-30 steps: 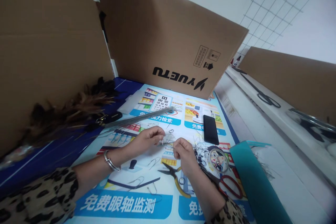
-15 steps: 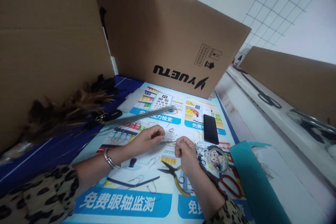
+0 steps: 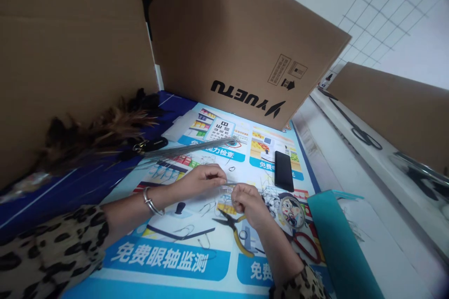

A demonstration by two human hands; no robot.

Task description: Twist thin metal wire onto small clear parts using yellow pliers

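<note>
My left hand (image 3: 209, 178), with a silver bangle at its wrist, is closed in a pinch on one end of a short thin wire (image 3: 228, 185). The other end reaches the curled fingers of my right hand (image 3: 248, 200), which is closed on it. How the fingertips grip it is too small to see. Just below my right hand lie pliers (image 3: 233, 229) with yellow handles, jaws apart. Bent wire pieces (image 3: 185, 230) are scattered on the printed sheet under my left forearm, and a small wire loop (image 3: 232, 168) lies beyond the hands.
A bundle of long straight wires (image 3: 189, 149) lies at back left, near brown feathers (image 3: 105, 124). On the right are a black phone (image 3: 284, 171), a round cartoon-printed item (image 3: 292, 211), red-handled scissors (image 3: 307, 246) and a teal box (image 3: 342, 243). Cardboard panels (image 3: 245, 42) stand behind.
The view has shifted slightly. My hands stay close together with the thin wire between them, and my right hand has turned a little. The things on the table lie as before.
</note>
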